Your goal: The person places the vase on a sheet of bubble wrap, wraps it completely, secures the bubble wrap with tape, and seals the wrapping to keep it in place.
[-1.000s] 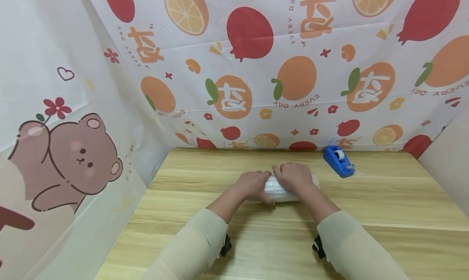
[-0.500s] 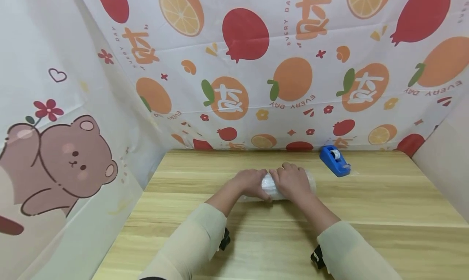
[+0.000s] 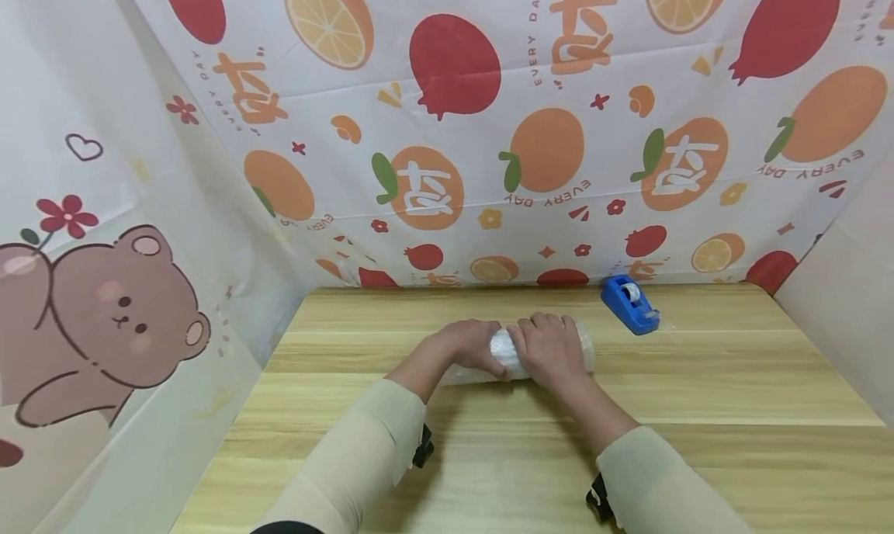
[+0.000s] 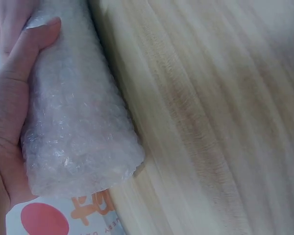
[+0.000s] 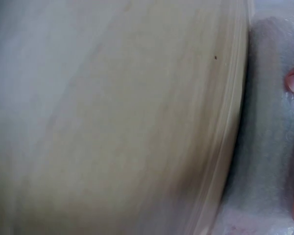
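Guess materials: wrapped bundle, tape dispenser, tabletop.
Wrapped bundle: translucent, glossy plastic bubble wrap outside, by its raised bubbles. Tape dispenser: probably smooth moulded plastic, by its even blue colour. Tabletop: pale wood or printed laminate, by its grain; can't tell which.

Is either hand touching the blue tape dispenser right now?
No, the left hand and the right hand both grip the bubble-wrapped bundle, while the blue tape dispenser sits apart from them.
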`<action>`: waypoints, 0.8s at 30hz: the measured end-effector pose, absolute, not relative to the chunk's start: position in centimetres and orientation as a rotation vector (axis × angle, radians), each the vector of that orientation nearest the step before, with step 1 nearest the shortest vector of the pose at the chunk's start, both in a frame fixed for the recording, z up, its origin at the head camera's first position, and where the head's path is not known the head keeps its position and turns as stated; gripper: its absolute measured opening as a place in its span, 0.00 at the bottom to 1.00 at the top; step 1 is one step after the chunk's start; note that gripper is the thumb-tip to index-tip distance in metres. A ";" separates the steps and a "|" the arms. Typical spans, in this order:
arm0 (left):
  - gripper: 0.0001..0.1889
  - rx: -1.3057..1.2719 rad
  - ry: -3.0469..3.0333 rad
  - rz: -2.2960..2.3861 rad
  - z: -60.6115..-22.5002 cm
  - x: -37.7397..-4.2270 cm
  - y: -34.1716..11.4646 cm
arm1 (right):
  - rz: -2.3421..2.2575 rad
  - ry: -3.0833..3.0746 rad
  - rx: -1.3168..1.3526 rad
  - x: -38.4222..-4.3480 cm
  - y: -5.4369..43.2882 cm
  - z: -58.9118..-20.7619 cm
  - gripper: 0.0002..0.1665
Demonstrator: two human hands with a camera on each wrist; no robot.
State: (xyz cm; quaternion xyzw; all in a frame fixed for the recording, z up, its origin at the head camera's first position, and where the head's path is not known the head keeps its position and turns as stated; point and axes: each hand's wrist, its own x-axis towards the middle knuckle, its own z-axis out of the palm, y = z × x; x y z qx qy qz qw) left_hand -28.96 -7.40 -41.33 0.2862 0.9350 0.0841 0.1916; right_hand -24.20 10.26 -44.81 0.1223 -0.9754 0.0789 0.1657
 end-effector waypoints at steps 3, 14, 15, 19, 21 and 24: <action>0.35 0.793 2.594 0.269 -41.3 -29.3 -7.5 | 0.212 -2.745 0.352 -24.4 10.2 -45.0 0.32; 0.39 0.737 2.498 0.363 -41.0 -29.8 -7.7 | 0.229 -2.665 0.349 -24.8 10.1 -46.0 0.28; 0.38 0.735 2.496 0.362 -41.0 -29.9 -7.7 | 0.230 -2.664 0.344 -24.9 10.0 -46.0 0.27; 0.35 0.732 2.491 0.378 -40.7 -30.0 -7.7 | 0.228 -2.669 0.333 -25.3 9.9 -46.0 0.29; 0.33 0.743 2.491 0.383 -40.7 -30.0 -7.7 | 0.218 -2.667 0.331 -25.5 9.9 -46.0 0.29; 0.33 0.766 2.507 0.364 -40.8 -30.0 -7.6 | 0.197 -2.667 0.327 -25.6 10.0 -46.0 0.29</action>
